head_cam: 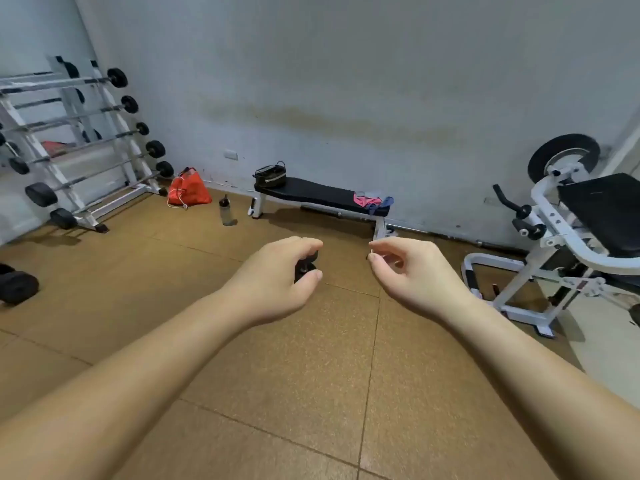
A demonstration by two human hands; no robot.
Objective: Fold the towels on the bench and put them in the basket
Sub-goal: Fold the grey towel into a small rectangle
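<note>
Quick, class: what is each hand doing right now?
Left hand: grips a small black object.
Right hand: loosely curled, holding nothing.

L hand, R hand, forearms: bare.

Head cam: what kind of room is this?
Likely a small gym: a rack of barbells at left, a flat black bench by the wall, and a white weight machine at right.

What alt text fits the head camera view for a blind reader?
A person's left hand and right hand are held out over a brown floor toward a black bench by the wall, crumpled towels at one end, a dark basket at the other.
</note>
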